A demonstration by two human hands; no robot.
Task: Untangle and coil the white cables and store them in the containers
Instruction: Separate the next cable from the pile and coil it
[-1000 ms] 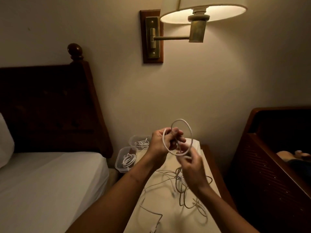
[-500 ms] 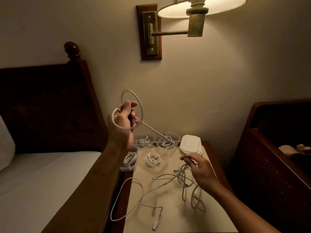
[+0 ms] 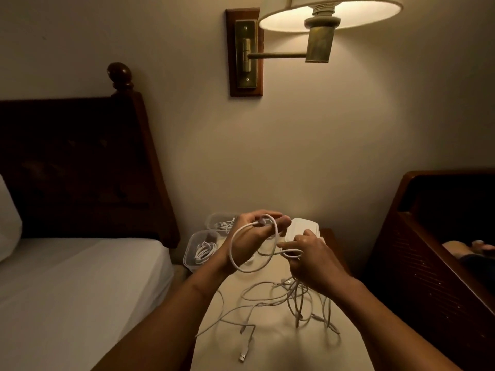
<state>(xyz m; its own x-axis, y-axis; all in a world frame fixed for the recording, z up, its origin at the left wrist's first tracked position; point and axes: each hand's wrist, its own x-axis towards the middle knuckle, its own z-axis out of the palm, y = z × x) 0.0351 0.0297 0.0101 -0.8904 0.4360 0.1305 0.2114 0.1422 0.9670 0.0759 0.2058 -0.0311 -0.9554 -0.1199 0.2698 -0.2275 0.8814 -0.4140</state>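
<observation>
Cable (image 3: 231,253): white, one loop held above table (image 3: 281,349). Left hand (image 3: 251,239) grips the loop's top, fingers curled; right hand (image 3: 313,258) pinches its lower strand. Tangle (image 3: 294,298) (loose, white) lies on table. Containers (image 3: 188,257), coils inside, at far-left edge.

Matt white cables (image 3: 270,301), clear plastic containers (image 3: 199,250), dark polished wood headboard (image 3: 80,162).

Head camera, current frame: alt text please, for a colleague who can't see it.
The left hand holds a loop of white cable while the right hand pinches its trailing strand, above a nightstand strewn with tangled cables. Two clear containers hold coils.
</observation>
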